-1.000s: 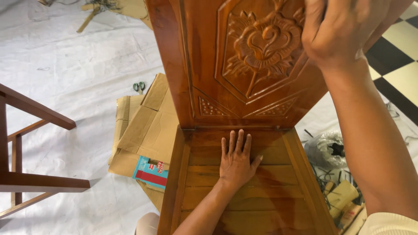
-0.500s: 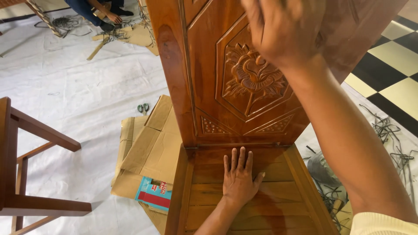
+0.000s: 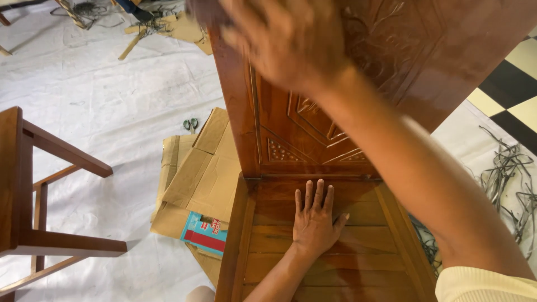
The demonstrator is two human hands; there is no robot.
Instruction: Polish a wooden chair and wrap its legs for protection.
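Head view: a varnished wooden chair (image 3: pixel 335 168) fills the middle of the frame, and every place below is given from it. Its carved backrest (image 3: pixel 313 128) rises toward the camera, and its slatted seat (image 3: pixel 358 263) lies at the bottom of the picture.

The left hand (image 3: pixel 316 221) lies flat on the seat, palm down, fingers straight and slightly spread, their tips just short of the foot of the backrest; it grips nothing. The thumb points toward the chair's right side rail.

The right hand (image 3: pixel 285 42) is at the top of the backrest, close to the camera and blurred. Its back faces the lens, so I cannot tell whether the fingers close on the top edge or only rest against it. The forearm crosses the carved panel down to a cream sleeve (image 3: pixel 484 285) at the lower right corner.

Left of the chair, flattened cardboard (image 3: pixel 196 179) lies on a white floor sheet (image 3: pixel 112 95), touching the seat frame. A teal and red box (image 3: pixel 204 234) sits on the cardboard's near edge. Green-handled scissors (image 3: pixel 191 124) lie just beyond the cardboard. Farther left stands 1 wooden stool frame (image 3: pixel 33 190), well apart. Right of the chair lie grey straps (image 3: pixel 509 168) and black-and-cream tiles (image 3: pixel 512 84)
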